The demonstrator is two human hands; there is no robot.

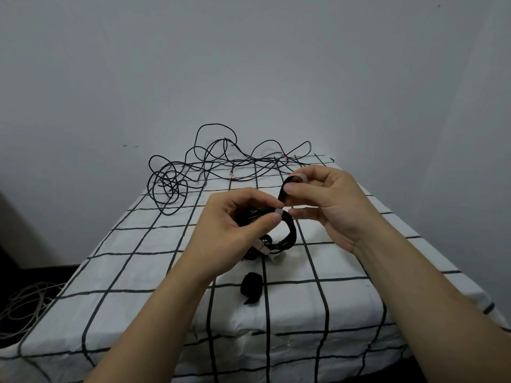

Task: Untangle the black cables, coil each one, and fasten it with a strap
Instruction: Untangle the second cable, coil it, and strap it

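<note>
**Strap going round the first coil**

Head view: The left hand point(235, 230) was closed on the coil point(289, 236), fingers curled round the bundled turns and thumb and forefinger pinching near its top. There a grey tab of the strap point(283, 193) met the cable. That grip probably kept the turns from springing apart and anchored the strap's fixed end.

The right hand point(337, 205) pinched the strap between thumb and forefinger, holding it up off the bundle in a bend. I judged this was to keep it taut and clear before wrapping it over.

The coil was just above the cloth point(154, 272), near the table's middle and hanging below the left hand. It looked like a flattened ring with its long axis running left to right, dipping a little to the right (part of it was hidden behind the fingers). White-labelled ends sat at its lower edge. The strap rose from the top of the coil, up and to the right, with its grey free end turned toward the far right corner.

The tangle point(193, 172) of remaining cable lay well apart at the far end. A black roll point(251, 287) lay on the cloth just nearer than the coil. Pale cables point(25, 302) lay on the floor at the left.
</note>
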